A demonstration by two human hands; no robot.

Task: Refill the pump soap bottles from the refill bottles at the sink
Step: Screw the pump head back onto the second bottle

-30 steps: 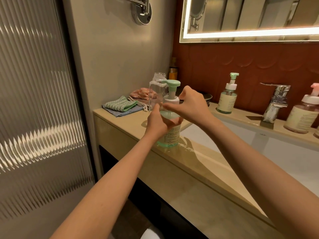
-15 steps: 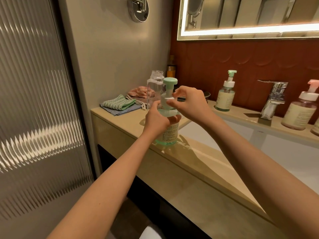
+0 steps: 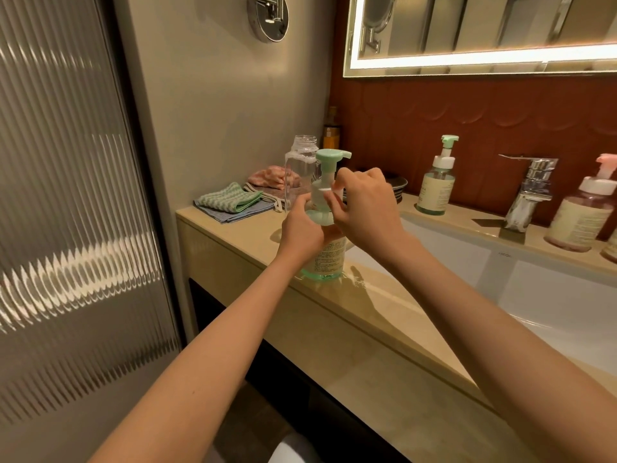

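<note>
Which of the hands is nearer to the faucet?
Right. The right hand pinches the pump collar of the green pump bottle, left of the faucet. The left hand grips the bottle's body, even farther left of the faucet.

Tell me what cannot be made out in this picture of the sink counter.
All in the head view:
- Collar of the green pump bottle: covered by the right hand, so I cannot tell whether it is tight or loose.
- Its label: partly behind the left hand, and the print is too small to read.
- Dark dish: mostly hidden behind the right hand.
- Edge container beside the pink pump bottle: cut off by the right edge.
</note>
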